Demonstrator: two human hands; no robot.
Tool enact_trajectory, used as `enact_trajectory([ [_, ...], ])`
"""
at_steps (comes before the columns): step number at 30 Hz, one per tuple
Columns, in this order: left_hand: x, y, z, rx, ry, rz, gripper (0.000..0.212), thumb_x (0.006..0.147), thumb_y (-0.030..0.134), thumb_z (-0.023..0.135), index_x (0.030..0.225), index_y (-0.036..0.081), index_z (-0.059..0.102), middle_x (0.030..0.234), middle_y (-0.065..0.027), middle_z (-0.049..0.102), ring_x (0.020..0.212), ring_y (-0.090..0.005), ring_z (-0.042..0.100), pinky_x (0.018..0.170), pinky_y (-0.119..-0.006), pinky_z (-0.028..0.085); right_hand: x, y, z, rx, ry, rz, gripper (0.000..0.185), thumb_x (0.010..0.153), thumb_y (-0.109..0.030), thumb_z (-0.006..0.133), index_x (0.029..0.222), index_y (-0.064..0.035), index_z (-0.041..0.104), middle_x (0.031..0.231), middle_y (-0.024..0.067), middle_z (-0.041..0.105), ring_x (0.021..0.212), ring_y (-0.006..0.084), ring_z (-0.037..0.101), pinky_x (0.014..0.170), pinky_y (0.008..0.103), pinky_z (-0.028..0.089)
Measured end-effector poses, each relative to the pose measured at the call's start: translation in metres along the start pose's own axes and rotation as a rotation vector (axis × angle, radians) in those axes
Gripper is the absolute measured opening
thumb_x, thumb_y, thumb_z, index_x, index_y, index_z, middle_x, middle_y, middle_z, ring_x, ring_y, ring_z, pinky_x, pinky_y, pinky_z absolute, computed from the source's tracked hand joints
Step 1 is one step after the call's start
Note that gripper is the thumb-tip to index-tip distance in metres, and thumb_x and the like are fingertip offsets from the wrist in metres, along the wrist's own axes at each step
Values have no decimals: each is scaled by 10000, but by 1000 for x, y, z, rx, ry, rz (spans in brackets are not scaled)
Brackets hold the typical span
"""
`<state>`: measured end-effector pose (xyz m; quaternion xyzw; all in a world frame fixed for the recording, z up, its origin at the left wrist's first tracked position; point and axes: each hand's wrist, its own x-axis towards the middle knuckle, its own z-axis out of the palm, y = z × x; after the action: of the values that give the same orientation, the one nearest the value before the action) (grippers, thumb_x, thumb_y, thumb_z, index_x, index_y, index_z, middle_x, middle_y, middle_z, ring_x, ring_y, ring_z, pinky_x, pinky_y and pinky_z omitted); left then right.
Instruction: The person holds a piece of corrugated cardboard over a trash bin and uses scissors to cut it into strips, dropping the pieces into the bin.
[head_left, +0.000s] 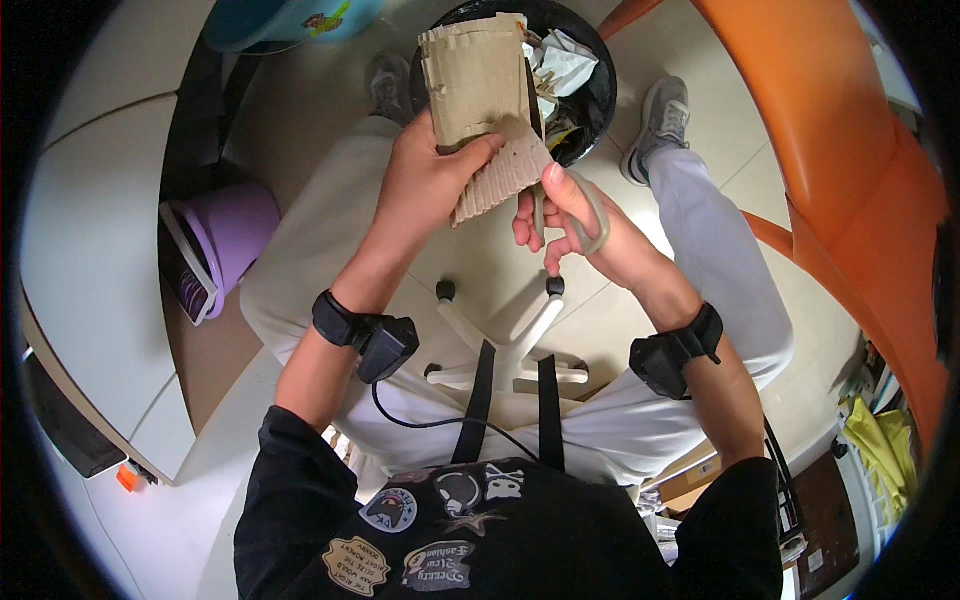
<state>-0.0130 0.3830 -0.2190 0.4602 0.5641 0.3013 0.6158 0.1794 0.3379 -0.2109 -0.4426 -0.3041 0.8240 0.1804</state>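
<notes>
My left hand (424, 180) grips a piece of brown corrugated cardboard (480, 75) at its lower left, thumb across the front. The lower part of the cardboard is a flap (506, 172) with its ridges showing, slanting to the right. In my right hand (619, 244) is a pair of scissors (598, 225), thumb through one grey handle loop. A dark blade runs along the cardboard's right edge; the other blade is mostly hidden. Both hands are above the near side of a black-lined waste bin (612, 90), which holds crumpled white paper (568, 64) and scraps.
A purple bin (244, 229) lies to the left beside a white furniture panel (97, 262). An orange chair (817, 82) curves along the right. Below my hands is a white wheeled chair base (510, 360). A blue tub (270, 22) stands at upper left.
</notes>
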Motion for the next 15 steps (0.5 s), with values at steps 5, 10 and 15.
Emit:
enact_trajectory([
  [5,-3,10,-3,-43,-80,-41,251,854,118,661,1053,-23,602,924,-65,676,806,-114,621,715,-270,496,-3,-4,-5,73,-41,-48,740,892,-735,304,1086,-52,514,915,98,557,830,150,532,602,320,522],
  [10,-7,13,-4,-100,-199,-166,261,872,158,651,1045,-32,609,919,-64,670,812,-117,625,708,-271,493,-4,-9,0,53,32,-64,806,834,-763,420,1022,8,559,822,96,561,746,137,549,578,288,523],
  [15,-6,11,-7,-230,-145,-257,294,876,207,642,1061,-20,623,948,-62,665,834,-125,629,723,-266,491,-3,-14,3,-60,168,-65,647,866,-632,542,898,11,603,632,45,578,531,88,550,474,215,459],
])
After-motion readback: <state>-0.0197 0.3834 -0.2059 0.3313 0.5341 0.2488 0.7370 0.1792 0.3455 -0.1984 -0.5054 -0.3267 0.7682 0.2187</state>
